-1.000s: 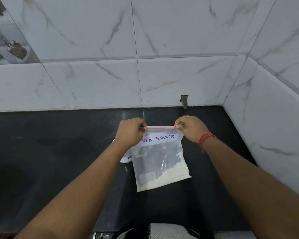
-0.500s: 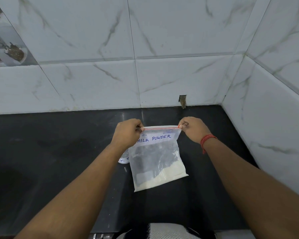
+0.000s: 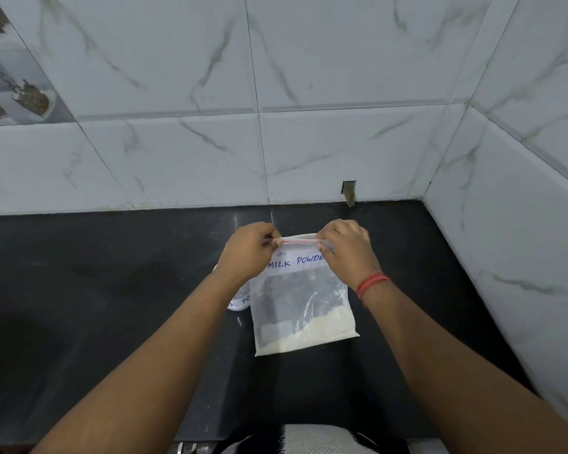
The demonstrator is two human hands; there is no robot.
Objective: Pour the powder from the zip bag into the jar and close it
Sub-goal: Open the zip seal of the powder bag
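Observation:
A clear zip bag (image 3: 300,306) labelled "MILK POWDER" hangs upright above the black counter (image 3: 112,290), with white powder settled along its bottom. My left hand (image 3: 248,253) pinches the left end of its red zip strip. My right hand (image 3: 346,250) pinches the strip further in from the right corner, covering the end of the label. The bag's mouth shows a slight gap between my hands. A jar (image 3: 240,298) with a white label peeks out behind my left wrist and the bag; most of it is hidden.
White marble tiled walls (image 3: 341,142) close the counter at the back and on the right (image 3: 522,240). A small hole (image 3: 349,191) sits in the back wall at counter level. Patterned cloth (image 3: 309,440) shows at the bottom edge.
My right hand slid leftward along the zip strip, from the bag's right corner to over the label's end. The bag stays hanging in about the same place.

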